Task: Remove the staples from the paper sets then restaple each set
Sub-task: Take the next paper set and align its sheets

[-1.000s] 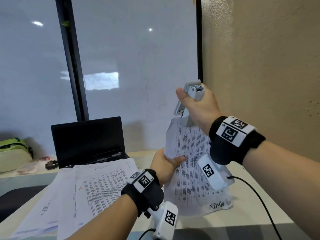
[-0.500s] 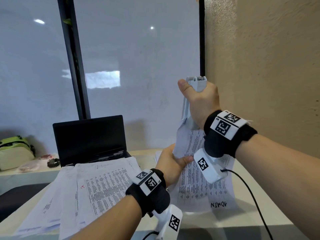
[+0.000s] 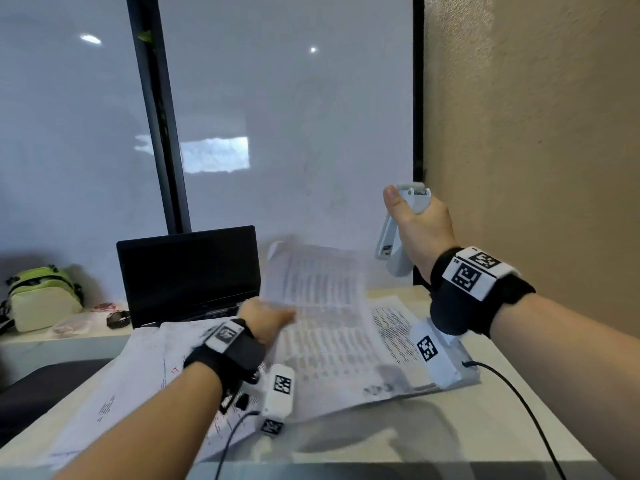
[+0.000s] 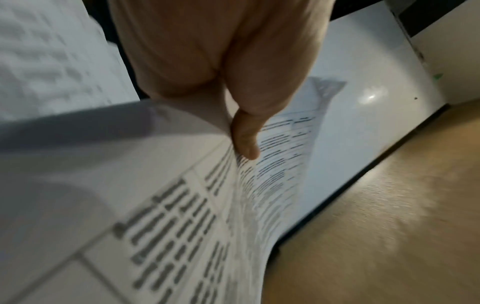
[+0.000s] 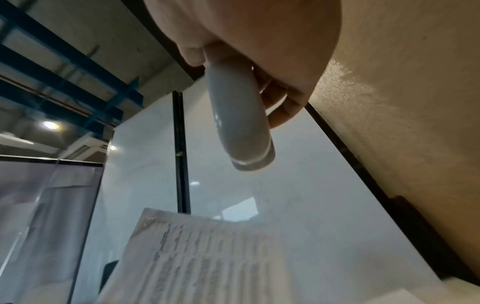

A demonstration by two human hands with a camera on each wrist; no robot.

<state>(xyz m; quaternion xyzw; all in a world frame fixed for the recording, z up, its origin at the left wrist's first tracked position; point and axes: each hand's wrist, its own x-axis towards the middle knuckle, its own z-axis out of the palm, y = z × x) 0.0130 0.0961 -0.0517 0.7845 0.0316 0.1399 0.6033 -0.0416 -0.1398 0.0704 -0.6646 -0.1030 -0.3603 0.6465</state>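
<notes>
left hand (image 3: 266,315) pinches paper set (image 3: 322,306) mid-frame | right hand (image 3: 420,226) wrapped round stapler (image 3: 394,247), right of frame, clear of paper | advice: lay set flat on worktop (image 3: 450,427), square corners

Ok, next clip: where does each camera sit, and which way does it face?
Head: worn on the head, facing forward and down at the desk, laptop and papers; both forearms show, the left hand holding the paper set, the right hand gripping the stapler.
Left wrist: looks along the palm at fingers pinching the paper set's edge.
Right wrist: looks up along the palm at the stapler against the glass panel.
Shared: all three show the paper set.
</notes>
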